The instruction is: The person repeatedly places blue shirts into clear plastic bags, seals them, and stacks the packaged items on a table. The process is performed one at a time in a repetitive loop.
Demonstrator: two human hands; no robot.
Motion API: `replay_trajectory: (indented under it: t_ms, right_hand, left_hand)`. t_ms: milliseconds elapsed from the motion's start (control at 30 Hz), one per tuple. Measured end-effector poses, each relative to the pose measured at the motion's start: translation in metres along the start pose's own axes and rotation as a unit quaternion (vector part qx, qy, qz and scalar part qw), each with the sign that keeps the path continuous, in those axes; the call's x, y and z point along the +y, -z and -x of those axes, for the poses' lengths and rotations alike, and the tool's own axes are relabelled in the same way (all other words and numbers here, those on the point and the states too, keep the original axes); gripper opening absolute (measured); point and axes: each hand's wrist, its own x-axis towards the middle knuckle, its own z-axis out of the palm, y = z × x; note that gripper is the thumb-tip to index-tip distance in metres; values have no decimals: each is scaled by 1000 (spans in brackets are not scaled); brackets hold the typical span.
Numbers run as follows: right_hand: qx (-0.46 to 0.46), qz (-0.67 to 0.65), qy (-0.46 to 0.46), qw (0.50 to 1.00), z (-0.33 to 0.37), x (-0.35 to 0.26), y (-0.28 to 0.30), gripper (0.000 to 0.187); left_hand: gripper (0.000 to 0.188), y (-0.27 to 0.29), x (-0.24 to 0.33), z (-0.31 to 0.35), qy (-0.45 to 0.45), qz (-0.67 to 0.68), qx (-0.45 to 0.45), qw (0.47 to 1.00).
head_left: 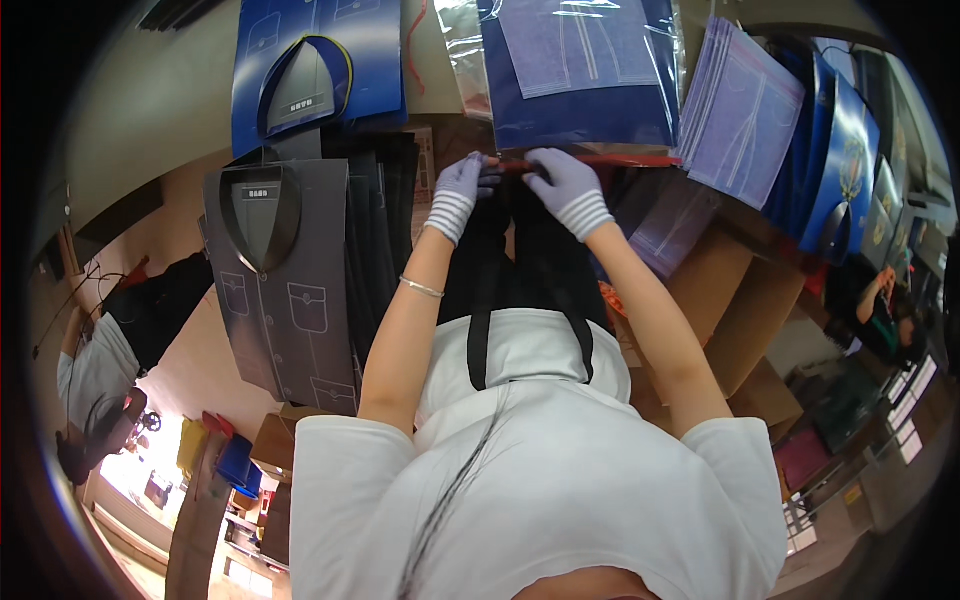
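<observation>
Both my hands wear lavender gloves with striped white cuffs and meet at the near edge of a clear plastic bag. A dark blue flat piece and a lilac sheet with a printed garment pattern show inside it. Along its near edge runs a red strip. My left hand is closed at the left end of this edge, fingertips pinched together. My right hand curls its fingers over the strip a little to the right, thumb below. Just what lies between the fingertips is small and partly hidden.
At the left, grey shirt-shaped paper bags hang over the table edge, with a blue one behind. Lilac printed packets and more blue bags stand right. An open cardboard box is below. People sit on both sides.
</observation>
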Motion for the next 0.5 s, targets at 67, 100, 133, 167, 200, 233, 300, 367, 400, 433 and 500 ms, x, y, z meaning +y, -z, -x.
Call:
replay_trajectory:
  t_ms: [67,100,133,167,200,233,300,367,400,433,500]
  right_hand:
    - [31,66,62,995,-16,-9,-16,21]
    - [18,89,62,994,-22,-9,-21,20]
    - [6,111,62,992,-27,-8,-25,19]
    - [-7,135,60,989,-30,-9,-28,18]
    - [-18,144,65,987,-31,-10,-31,17]
    - [-29,153,69,985,-31,-12,-33,16]
    - [-32,157,70,985,-27,-18,-31,15]
    - [40,105,66,991,-3,-16,-5,15]
    - [79,81,66,991,10,-13,15,16]
    - [124,64,36,990,25,-4,49,15]
    - [207,119,-198,951,75,44,128,21]
  left_hand:
    - [32,-11,5,-4,10,27,-12,1000]
    - [32,-12,5,-8,9,45,-3,999]
    - [32,-13,5,-8,24,50,15,998]
    - [32,-16,14,-6,40,54,32,997]
    - [32,-19,18,-5,56,58,47,996]
    - [29,-7,12,-16,-7,-74,40,996]
    - [27,-6,18,-12,-57,-96,-25,993]
    - [19,-18,34,2,16,84,26,996]
    - [17,-16,42,3,30,101,66,992]
    - [17,-5,40,-1,28,101,82,991]
    - [20,20,27,-12,31,94,99,990]
